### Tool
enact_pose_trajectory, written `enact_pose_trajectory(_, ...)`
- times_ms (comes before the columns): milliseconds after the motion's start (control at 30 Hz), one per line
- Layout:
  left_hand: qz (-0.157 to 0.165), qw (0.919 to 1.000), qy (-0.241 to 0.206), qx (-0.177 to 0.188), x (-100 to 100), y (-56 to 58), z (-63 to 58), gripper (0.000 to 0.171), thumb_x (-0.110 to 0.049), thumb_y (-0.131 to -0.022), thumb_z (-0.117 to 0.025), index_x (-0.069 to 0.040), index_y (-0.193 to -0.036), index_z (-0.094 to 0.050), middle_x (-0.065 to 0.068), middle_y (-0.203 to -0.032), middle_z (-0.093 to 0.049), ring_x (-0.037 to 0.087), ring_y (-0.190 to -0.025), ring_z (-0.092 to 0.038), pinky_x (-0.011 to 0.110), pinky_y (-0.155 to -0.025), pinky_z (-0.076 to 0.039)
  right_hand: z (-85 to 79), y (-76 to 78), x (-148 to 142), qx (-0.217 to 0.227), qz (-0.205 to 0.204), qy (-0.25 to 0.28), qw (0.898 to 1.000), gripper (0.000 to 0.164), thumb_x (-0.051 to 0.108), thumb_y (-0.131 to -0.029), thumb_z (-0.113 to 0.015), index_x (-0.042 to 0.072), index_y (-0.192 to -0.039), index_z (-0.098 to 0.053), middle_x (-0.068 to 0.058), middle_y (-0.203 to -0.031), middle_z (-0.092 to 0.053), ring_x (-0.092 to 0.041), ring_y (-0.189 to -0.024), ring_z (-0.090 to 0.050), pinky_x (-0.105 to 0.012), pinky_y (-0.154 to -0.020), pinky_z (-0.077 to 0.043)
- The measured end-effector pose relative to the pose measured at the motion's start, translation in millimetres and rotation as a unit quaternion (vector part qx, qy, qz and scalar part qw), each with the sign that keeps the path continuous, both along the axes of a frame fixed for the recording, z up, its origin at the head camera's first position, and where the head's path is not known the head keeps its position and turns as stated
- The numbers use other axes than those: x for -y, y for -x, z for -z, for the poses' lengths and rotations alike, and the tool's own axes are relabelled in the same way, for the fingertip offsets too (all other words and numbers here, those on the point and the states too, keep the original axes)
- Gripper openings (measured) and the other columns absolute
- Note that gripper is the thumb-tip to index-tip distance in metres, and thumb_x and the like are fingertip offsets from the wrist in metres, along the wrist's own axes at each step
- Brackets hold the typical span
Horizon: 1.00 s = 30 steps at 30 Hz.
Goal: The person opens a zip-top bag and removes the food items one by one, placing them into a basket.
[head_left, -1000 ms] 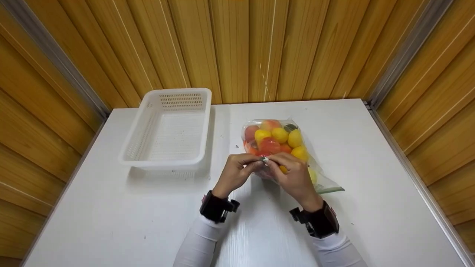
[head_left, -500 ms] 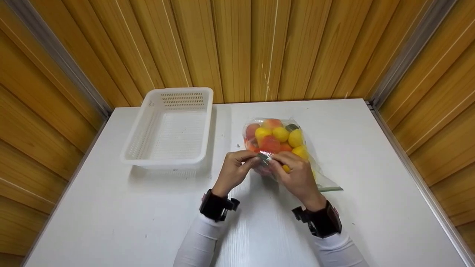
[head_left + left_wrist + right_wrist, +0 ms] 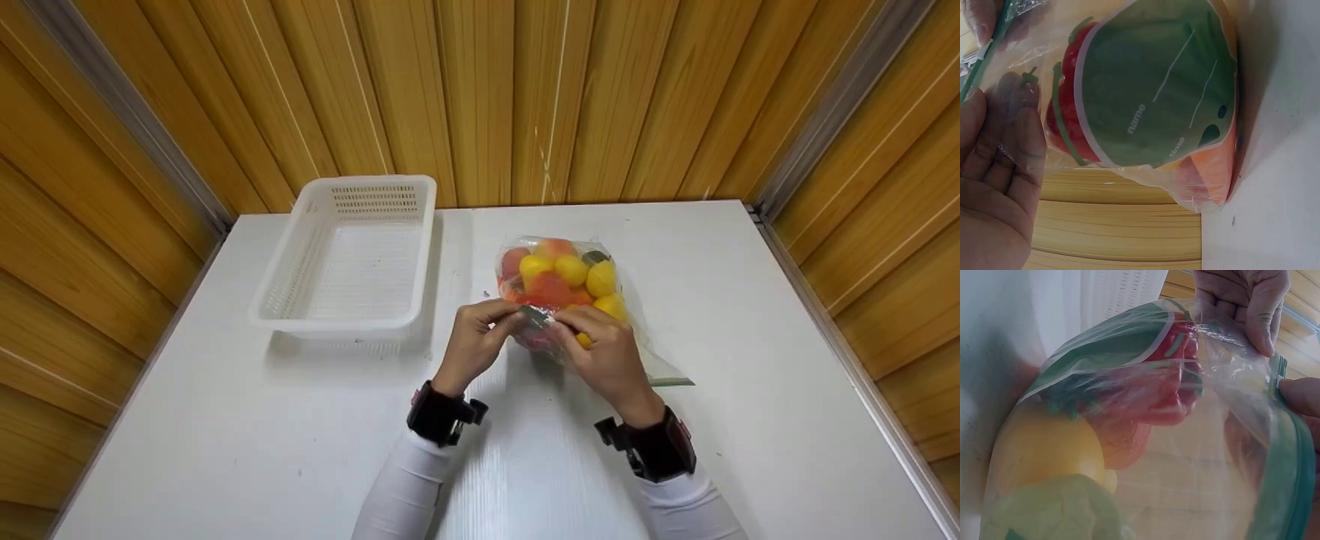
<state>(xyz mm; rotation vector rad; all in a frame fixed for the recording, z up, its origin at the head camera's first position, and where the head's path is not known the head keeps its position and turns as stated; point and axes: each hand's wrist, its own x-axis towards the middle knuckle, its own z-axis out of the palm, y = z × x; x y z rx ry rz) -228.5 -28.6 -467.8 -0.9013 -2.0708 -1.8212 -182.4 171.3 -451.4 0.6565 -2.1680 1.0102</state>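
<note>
A clear zip bag (image 3: 664, 366) full of fruit and vegetables stands at the table's middle right. Through it show yellow fruits (image 3: 571, 270), reddish round ones, and a red pepper (image 3: 1171, 396). Its front bears a green label (image 3: 1157, 84) printed "name" and "time". My left hand (image 3: 478, 337) pinches the bag's top edge by thumb and index finger, the other fingers behind the film. Just right of it, my right hand (image 3: 606, 351) pinches the green zip strip (image 3: 1292, 461) beside a small white slider (image 3: 1282, 378). How far the zip is parted, I cannot tell.
To the left, a white slotted plastic basket (image 3: 341, 324) stands near the back of the white table (image 3: 300, 442). Wood-look panels (image 3: 480, 97) wall in the back and both sides.
My hands have drawn slightly apart along the bag's edge, and more of the green print shows between them. The bag and basket appear shifted slightly right as the head view moves.
</note>
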Motion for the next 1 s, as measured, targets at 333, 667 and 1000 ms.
enact_pose_trajectory(333, -0.035, 0.9994, 0.002, 0.007, -1.5, -0.6, -0.3, 0.008, 0.003, -0.092, -0.071, 0.006, -0.094, -0.078, 0.015, -0.087, -0.076, 0.011, -0.077, -0.067, 0.021, -0.070, -0.053, 0.0, -0.9, -0.5, -0.003, 0.002, -0.005, 1.000, 0.016, -0.001, -0.083, -0.083, -0.002, -0.098, -0.078, -0.011, -0.093, -0.076, -0.025, -0.085, -0.072, -0.014, -0.090, -0.051)
enact_pose_trajectory(667, -0.053, 0.9986, 0.003, 0.009, -0.3, 1.2, -0.2, 0.008, 0.002, -0.091, -0.072, 0.005, -0.093, -0.078, 0.014, -0.083, -0.076, 0.016, -0.072, -0.067, 0.021, -0.068, -0.052, -0.2, -1.1, -2.9, -0.002, 0.006, -0.016, 1.000, 0.015, 0.001, -0.084, -0.082, -0.001, -0.098, -0.078, -0.010, -0.092, -0.075, -0.023, -0.083, -0.071, -0.013, -0.088, -0.051)
enact_pose_trajectory(1000, -0.048, 0.9988, -0.001, -0.012, 2.9, 2.5, 0.8, 0.010, -0.004, -0.094, -0.072, 0.003, -0.096, -0.079, 0.013, -0.087, -0.076, 0.010, -0.077, -0.068, 0.023, -0.071, -0.055, 0.2, -0.6, -4.4, -0.004, 0.000, -0.010, 1.000, 0.013, -0.002, -0.084, -0.081, -0.001, -0.096, -0.078, -0.008, -0.089, -0.075, -0.020, -0.079, -0.069, -0.012, -0.083, -0.051)
